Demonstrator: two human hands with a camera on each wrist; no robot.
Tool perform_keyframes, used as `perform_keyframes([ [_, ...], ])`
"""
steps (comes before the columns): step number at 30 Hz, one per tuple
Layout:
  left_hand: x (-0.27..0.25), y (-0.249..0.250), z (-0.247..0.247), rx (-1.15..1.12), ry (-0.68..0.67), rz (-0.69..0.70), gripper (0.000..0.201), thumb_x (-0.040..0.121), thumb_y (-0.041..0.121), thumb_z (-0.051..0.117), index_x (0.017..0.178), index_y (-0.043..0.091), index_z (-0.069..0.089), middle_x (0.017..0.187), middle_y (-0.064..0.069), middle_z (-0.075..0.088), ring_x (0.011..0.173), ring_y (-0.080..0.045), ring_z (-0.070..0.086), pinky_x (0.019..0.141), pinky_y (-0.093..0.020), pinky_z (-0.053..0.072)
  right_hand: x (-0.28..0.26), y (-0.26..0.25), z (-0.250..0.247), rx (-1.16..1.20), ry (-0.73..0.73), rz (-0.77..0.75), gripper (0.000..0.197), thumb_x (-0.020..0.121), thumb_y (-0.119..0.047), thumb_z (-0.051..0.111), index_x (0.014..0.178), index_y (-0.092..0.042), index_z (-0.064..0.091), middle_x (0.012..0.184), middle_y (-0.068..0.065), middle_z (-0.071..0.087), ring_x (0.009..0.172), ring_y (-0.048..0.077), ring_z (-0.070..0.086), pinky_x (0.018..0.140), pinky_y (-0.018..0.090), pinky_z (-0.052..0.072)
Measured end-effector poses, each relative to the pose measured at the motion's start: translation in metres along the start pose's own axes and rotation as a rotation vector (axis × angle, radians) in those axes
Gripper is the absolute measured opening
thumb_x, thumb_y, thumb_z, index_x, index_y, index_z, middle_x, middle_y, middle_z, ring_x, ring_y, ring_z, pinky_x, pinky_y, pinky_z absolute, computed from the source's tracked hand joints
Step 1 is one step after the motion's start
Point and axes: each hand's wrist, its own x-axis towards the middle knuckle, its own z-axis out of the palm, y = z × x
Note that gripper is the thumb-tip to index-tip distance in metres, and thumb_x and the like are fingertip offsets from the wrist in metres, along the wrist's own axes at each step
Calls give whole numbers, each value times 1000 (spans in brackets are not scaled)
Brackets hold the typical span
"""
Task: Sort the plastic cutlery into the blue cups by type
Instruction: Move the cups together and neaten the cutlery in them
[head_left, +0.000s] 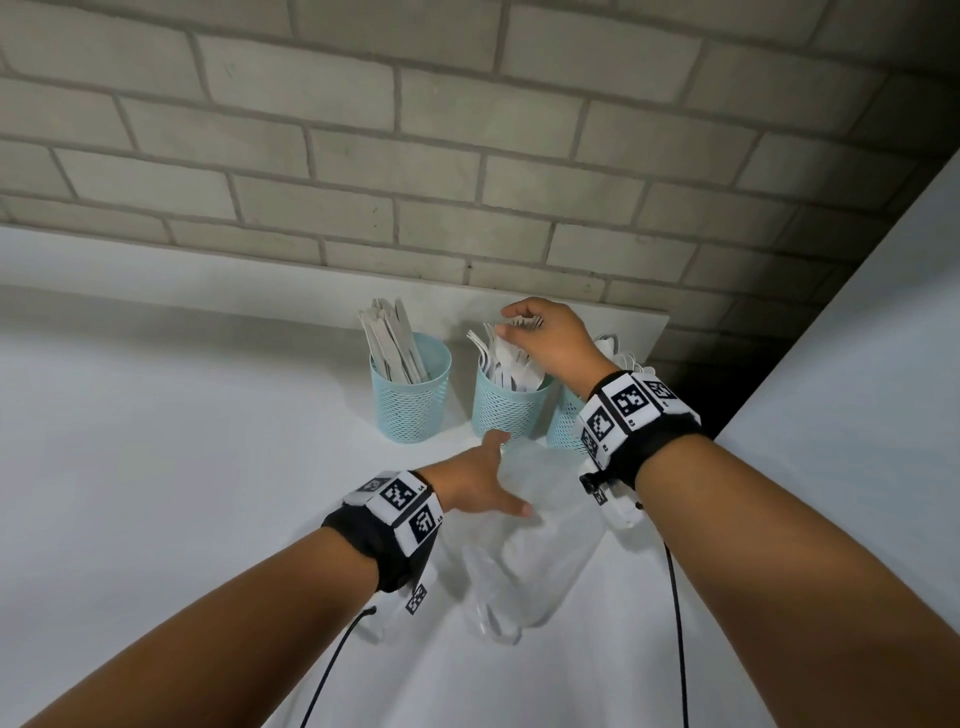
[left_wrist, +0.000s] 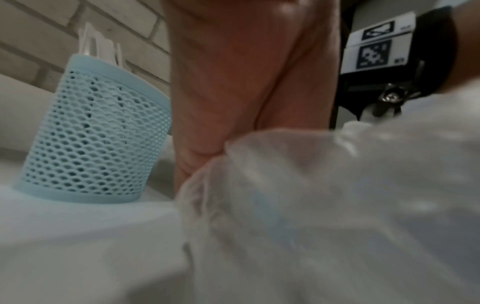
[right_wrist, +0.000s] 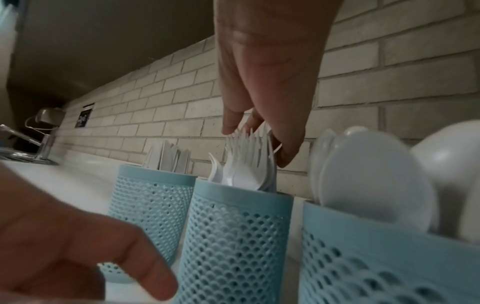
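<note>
Three blue mesh cups stand in a row by the wall. The left cup (head_left: 410, 392) (left_wrist: 96, 133) holds knives, the middle cup (head_left: 505, 410) (right_wrist: 233, 236) holds forks (right_wrist: 246, 162), and the right cup (head_left: 562, 423) (right_wrist: 376, 257) holds spoons (right_wrist: 369, 174). My right hand (head_left: 511, 325) (right_wrist: 255, 144) reaches down over the middle cup, thumb and fingers pinching the tops of the forks. My left hand (head_left: 511, 473) (right_wrist: 78, 236) lies flat with spread fingers on a clear plastic bag (head_left: 530, 551) (left_wrist: 337, 205) in front of the cups.
A brick wall (head_left: 467, 156) runs right behind the cups. A white panel (head_left: 857, 364) rises at the right. A sink with a faucet (right_wrist: 28, 142) sits far along the white counter (head_left: 156, 467). Black cables (head_left: 675, 623) hang from both wrists.
</note>
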Motion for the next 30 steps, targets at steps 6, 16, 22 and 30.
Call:
perform_keyframes([
  [6, -10, -18, 9, 252, -63, 157, 70, 88, 18, 61, 143, 39, 24, 130, -11, 40, 120, -30, 44, 104, -41, 37, -9, 2, -7, -107, -128, 26, 79, 78, -39, 73, 144, -24, 32, 151, 5, 31, 136, 22, 34, 107, 31, 31],
  [16, -17, -42, -20, 203, -154, 46, 52, 73, 52, 72, 121, 42, 56, 136, 7, 29, 129, -13, 24, 115, -35, 22, -10, 25, 27, -15, 176, -23, 105, 70, -37, 80, 149, -22, 14, 153, 10, 18, 138, 24, 29, 112, 36, 29],
  [22, 16, -36, -20, -301, 401, 138, 34, 76, 41, 73, 89, 16, 54, 93, 3, 54, 96, -16, 54, 89, -28, 44, -6, 30, 34, 100, 257, -37, 115, 65, -41, 83, 150, -29, 6, 138, 5, 49, 121, 19, 51, 91, 20, 38],
  [30, 59, -22, -3, -469, 568, 179, 119, 58, 37, 86, 146, 18, 7, 149, -3, 29, 136, -18, 30, 113, -38, 29, -12, 37, 29, -47, 73, -154, 96, 68, -44, 79, 146, -27, 26, 141, 3, 42, 126, 15, 45, 96, 21, 36],
])
